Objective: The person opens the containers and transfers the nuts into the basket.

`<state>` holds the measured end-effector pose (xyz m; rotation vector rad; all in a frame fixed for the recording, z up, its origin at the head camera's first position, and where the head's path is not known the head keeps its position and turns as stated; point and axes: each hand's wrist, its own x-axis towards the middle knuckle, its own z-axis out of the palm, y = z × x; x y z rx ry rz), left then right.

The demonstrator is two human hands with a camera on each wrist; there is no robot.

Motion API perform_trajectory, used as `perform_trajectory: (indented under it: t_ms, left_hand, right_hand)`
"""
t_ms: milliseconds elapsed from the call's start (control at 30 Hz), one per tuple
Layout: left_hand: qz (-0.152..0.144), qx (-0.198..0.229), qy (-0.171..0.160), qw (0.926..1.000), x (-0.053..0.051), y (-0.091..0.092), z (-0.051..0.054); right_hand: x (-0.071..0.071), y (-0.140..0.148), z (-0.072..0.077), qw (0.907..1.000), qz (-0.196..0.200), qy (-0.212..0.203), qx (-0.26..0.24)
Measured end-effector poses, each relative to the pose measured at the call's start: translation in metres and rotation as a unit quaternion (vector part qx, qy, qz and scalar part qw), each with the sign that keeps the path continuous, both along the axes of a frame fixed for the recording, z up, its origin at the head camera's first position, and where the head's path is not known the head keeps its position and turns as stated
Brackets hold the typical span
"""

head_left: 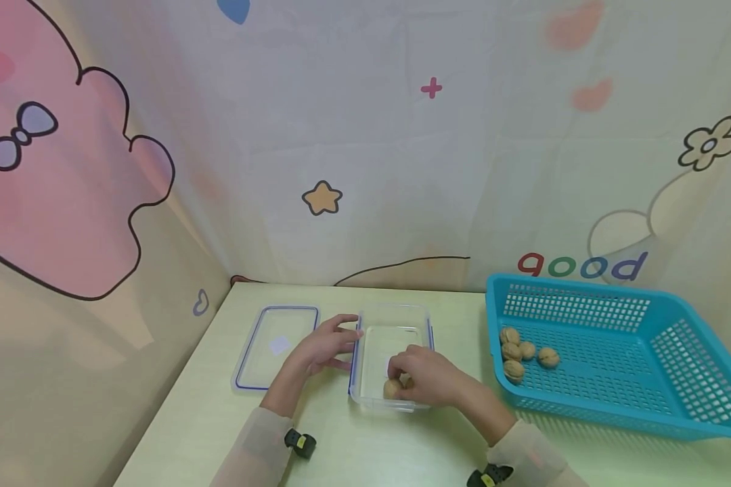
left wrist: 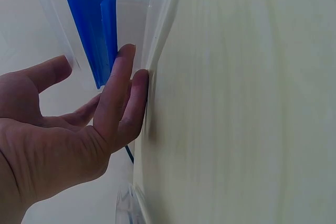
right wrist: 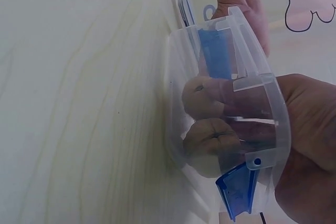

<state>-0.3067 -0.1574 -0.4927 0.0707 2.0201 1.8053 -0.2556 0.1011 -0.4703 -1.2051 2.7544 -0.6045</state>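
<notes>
A clear plastic container [head_left: 374,348] with blue side clips stands on the table. My left hand [head_left: 329,346] rests against its left side, fingers extended and thumb apart; in the left wrist view, fingertips touch the wall beside a blue clip [left wrist: 94,30]. My right hand [head_left: 429,375] reaches down inside the container's near end with curled fingers, holding a walnut [right wrist: 212,145]. Another walnut [right wrist: 199,98] sits right beside it, seen through the clear wall in the right wrist view. The fingertips are partly hidden by the hand and blurred by the plastic.
A clear lid with a blue seal [head_left: 274,348] lies flat on the table, left of the container. At the right stands a blue perforated basket [head_left: 597,402], with several walnuts [head_left: 512,352] in its left end. A printed cloth [head_left: 371,135] hangs behind the table.
</notes>
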Motion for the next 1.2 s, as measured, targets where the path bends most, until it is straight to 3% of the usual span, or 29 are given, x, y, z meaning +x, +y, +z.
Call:
perform_trajectory:
  t_ms: [467,900,1200]
  left_hand:
    - [-0.004,0.006,0.005,1.0000,-0.001,-0.001,0.003]
    - [-0.007,0.012,0.000,0.9999,0.002,-0.001,0.001]
    - [-0.008,0.004,0.002,1.0000,-0.002,-0.001,0.000]
  right_hand:
    - [0.001,0.000,0.001,0.9998,-0.012,0.005,-0.015]
    - [0.004,0.003,-0.006,0.9970,-0.023,-0.005,-0.074]
    - [0.010,0.012,0.016,0.9908,-0.024,0.022,-0.132]
